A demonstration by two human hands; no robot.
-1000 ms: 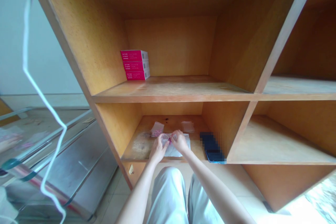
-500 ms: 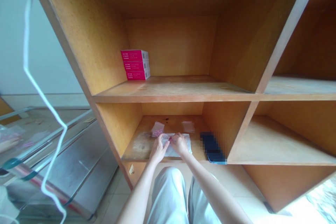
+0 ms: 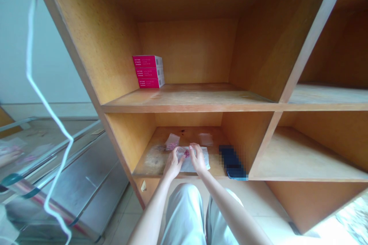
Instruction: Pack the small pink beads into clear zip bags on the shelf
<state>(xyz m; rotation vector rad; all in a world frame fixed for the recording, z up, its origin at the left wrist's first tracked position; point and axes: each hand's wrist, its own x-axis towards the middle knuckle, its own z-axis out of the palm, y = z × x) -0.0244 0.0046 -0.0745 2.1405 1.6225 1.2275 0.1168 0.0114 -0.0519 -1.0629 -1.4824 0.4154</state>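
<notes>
Right hand [image 3: 199, 159] shifted aside, left hand [image 3: 173, 164] on plastic bag [image 3: 186, 159], three magenta boxes [image 3: 148, 71]

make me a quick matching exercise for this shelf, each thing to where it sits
1. pink boxes
2. clear bag of pink bits
3. white sheet
4. blurred dark object

A. lower shelf, under the left hand and right hand
B. upper shelf, against its left wall
C. lower shelf, right of the hands
D. lower shelf, just left of the hands

Pairs: 1-B, 2-D, 3-A, 4-C
</notes>
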